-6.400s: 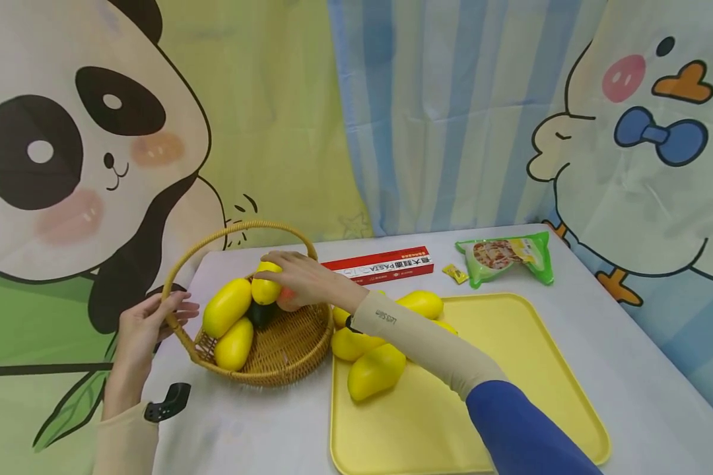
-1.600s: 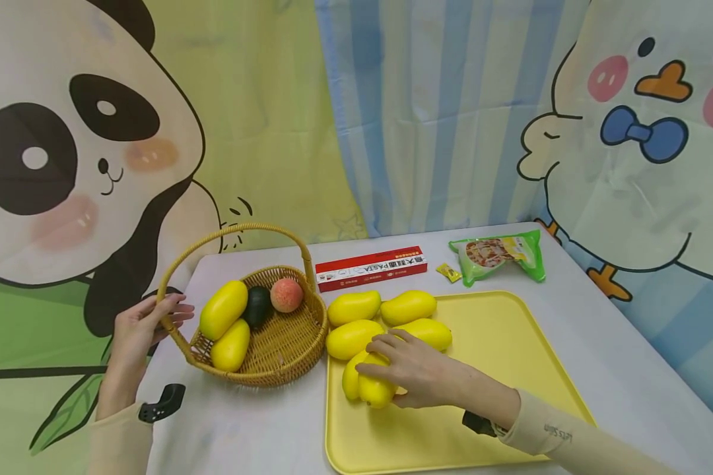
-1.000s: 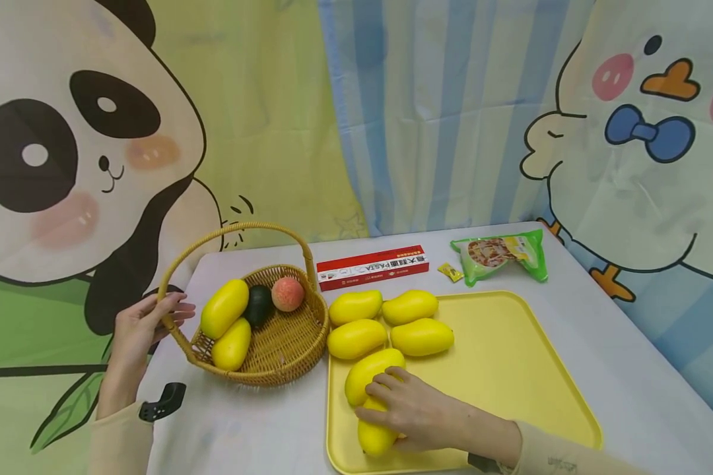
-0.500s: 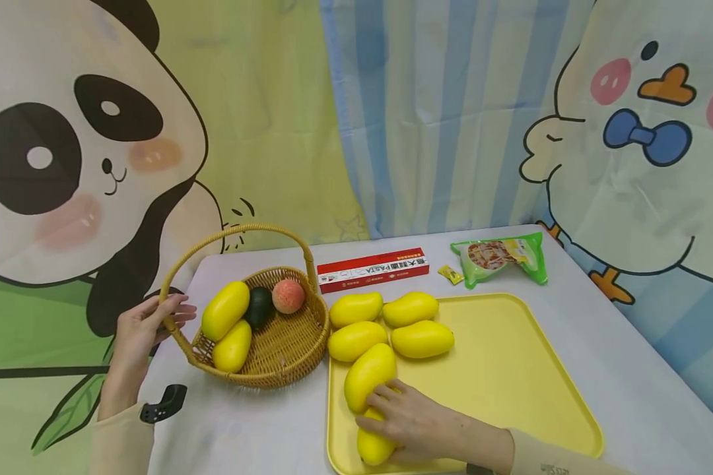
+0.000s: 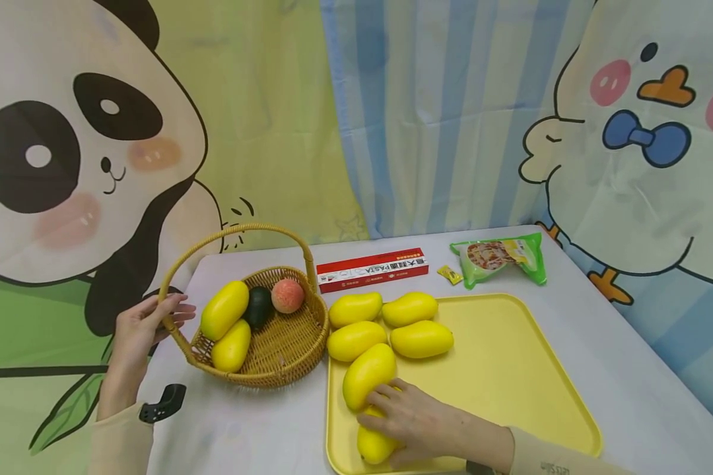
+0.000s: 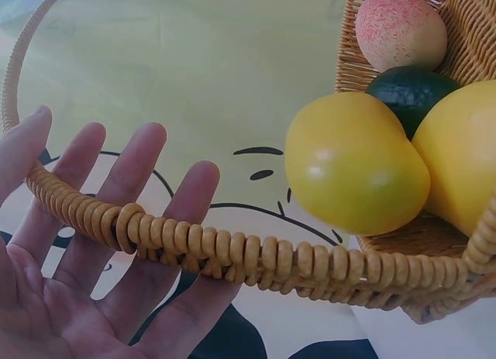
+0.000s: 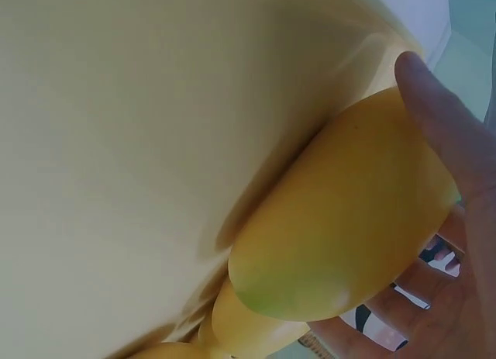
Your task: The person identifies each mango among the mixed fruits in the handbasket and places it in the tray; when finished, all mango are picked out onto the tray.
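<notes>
My left hand (image 5: 139,330) is at the left side of the wicker basket's handle (image 6: 232,250). Its fingers lie straight along the far side of the handle, with the thumb on the other side. In the basket (image 5: 297,369) are two yellow mangoes (image 5: 224,310), a dark green avocado-like fruit (image 5: 258,308) and a peach (image 5: 288,296). My right hand (image 5: 416,422) grips a mango (image 7: 341,219) low on the yellow tray (image 5: 499,396), thumb on one side and fingers on the other. Just beyond it lies another mango (image 5: 368,376); several more (image 5: 422,339) sit in two rows behind.
A red and white pasta box (image 5: 373,269) lies behind the tray. To its right are a small yellow packet (image 5: 449,274) and a green food bag (image 5: 502,257). A white cloth (image 5: 232,435) covers the table, and printed curtains (image 5: 410,119) hang behind.
My right hand has gone from the basket, with a yellow fruit, to the tray. There it has shifted a mango toward the near edge; the neighbouring mango has turned. My left hand has stayed.
</notes>
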{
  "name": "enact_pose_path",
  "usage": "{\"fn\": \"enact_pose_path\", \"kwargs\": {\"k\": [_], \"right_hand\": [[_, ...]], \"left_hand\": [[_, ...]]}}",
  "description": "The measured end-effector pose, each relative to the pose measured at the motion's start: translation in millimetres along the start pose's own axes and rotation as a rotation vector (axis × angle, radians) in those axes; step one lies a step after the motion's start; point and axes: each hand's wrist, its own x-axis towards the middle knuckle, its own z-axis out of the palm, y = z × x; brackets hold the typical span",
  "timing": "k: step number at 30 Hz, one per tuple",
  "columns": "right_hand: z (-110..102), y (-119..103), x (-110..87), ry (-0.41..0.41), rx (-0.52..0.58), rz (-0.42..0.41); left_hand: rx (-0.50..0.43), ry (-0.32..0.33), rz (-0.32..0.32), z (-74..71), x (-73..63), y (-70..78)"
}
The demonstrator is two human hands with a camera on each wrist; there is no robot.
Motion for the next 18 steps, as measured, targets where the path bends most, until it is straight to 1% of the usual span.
{"fn": "enact_pose_path", "kwargs": {"k": [6,11,15,18], "right_hand": [[-4,2,-0.4,0.026,0.006,-0.024],[-16,8,3.8,0.005,0.096,-0.054],[-31,14,13.2,-0.015,0.155,-0.056],[-44,20,25.3,-0.011,0.14,-0.054]], "left_hand": [[-0.011,-0.002,0.002,0.0,0.2,0.2],[-0.009,-0.001,0.01,0.8,-1.0,1.6],[-0.014,-0.001,0.015,1.4,-1.7,2.2],[-0.021,0.001,0.017,1.3,-2.0,2.2]]}}
